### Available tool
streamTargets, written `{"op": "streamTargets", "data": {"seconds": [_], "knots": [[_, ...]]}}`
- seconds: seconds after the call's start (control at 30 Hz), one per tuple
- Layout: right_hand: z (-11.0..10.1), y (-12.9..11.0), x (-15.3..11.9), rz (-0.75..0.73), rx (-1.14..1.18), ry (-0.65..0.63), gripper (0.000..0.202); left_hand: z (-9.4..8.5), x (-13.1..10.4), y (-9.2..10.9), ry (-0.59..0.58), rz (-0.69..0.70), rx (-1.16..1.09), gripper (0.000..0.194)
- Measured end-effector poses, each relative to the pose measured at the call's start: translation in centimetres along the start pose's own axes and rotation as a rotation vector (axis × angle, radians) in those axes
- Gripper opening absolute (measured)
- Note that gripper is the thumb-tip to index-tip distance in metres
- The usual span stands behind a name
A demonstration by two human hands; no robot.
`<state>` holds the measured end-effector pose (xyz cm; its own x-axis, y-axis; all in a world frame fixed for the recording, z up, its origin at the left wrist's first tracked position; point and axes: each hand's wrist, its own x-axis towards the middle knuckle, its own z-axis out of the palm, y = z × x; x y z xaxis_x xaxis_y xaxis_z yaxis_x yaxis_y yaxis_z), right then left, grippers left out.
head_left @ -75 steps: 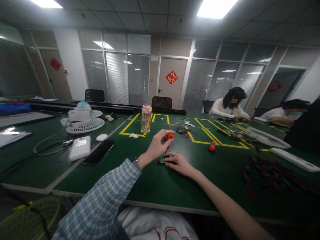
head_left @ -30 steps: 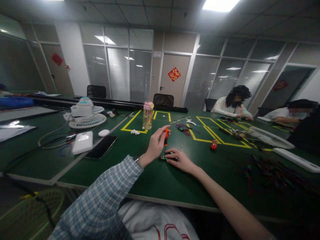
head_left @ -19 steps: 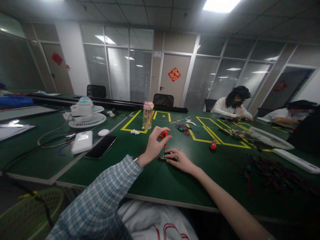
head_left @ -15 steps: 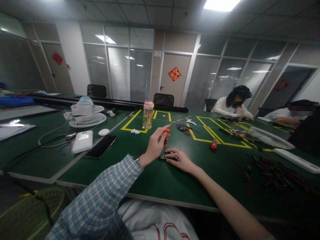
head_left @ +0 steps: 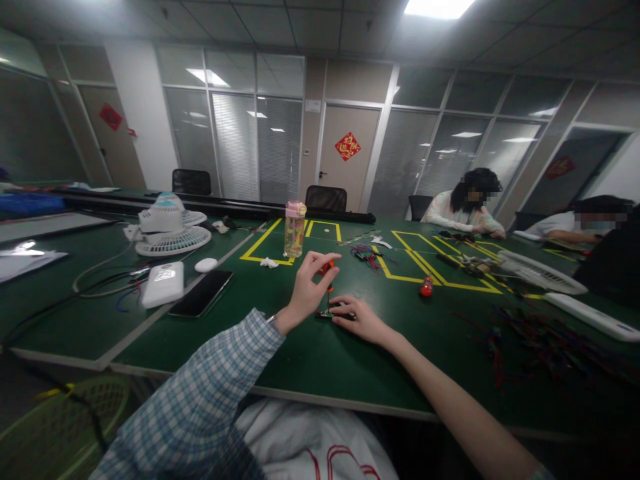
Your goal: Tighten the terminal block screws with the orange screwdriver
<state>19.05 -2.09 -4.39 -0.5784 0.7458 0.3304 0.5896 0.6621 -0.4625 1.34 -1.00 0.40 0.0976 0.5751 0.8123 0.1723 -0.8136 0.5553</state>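
Observation:
My left hand (head_left: 309,288) has its fingers around the orange handle of a screwdriver (head_left: 329,268), whose thin shaft points straight down. The tip meets a small circuit board (head_left: 325,315) lying on the green table (head_left: 300,353). My right hand (head_left: 361,319) rests on the table from the right, its fingertips pressing on the board and a dark part beside it. Its fingers cover much of that part, so its shape cannot be made out.
A bottle (head_left: 295,230) stands beyond my left hand. Left are a phone (head_left: 203,293), a white power bank (head_left: 164,285) and a white fan (head_left: 173,227). Right are a red object (head_left: 427,287), wire bundles (head_left: 545,347) and a white strip (head_left: 593,316). Two people sit at the far right.
My left hand's fingers have loosened and spread a little around the screwdriver handle. My right hand stays on the board. The view has shifted slightly.

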Motion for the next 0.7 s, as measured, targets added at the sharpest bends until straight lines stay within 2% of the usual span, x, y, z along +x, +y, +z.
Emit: {"op": "streamTargets", "data": {"seconds": [0.17,0.37,0.7], "knots": [[-0.04,-0.05,0.02,0.003,0.004,-0.007,0.024,0.10,-0.08,-0.57,-0.040,-0.046,-0.077,0.034],[0.15,0.27,0.02,0.004,-0.009,-0.003,0.024,0.06,0.25,-0.82,0.030,-0.025,-0.025,0.029],[-0.05,-0.06,0.06,0.005,-0.013,-0.006,0.023,-0.02,0.05,-0.75,-0.011,-0.058,-0.035,0.033]]}}
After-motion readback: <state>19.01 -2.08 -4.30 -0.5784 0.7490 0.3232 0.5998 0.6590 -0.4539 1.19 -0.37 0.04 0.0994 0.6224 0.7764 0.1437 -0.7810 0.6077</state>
